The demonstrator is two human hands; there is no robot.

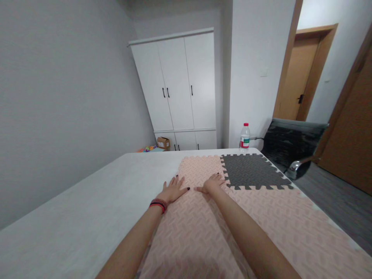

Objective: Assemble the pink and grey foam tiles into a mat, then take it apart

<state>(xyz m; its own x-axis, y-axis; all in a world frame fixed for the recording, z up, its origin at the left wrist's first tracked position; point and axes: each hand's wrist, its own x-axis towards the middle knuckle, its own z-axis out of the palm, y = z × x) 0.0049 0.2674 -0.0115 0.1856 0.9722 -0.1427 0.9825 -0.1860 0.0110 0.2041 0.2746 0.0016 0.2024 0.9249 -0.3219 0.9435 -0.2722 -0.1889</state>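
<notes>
Pink foam mat tiles (192,240) with a raised pattern and toothed edges cover the middle and right of a white table (95,201). A dark grey foam tile (252,170) adjoins the pink at the far right. My left hand (173,190) lies flat with fingers spread at the left edge of the pink tile, red bands around its wrist. Also spread and palm down, my right hand (211,183) rests on the pink tile close to the grey tile's left edge. Neither hand holds anything.
A plastic bottle (245,136) with a red cap stands at the table's far right corner. Beyond the right edge is a black chair (293,143). A white wardrobe (180,81) and a cardboard box (163,143) are behind the table; a wall (72,108) rises at left.
</notes>
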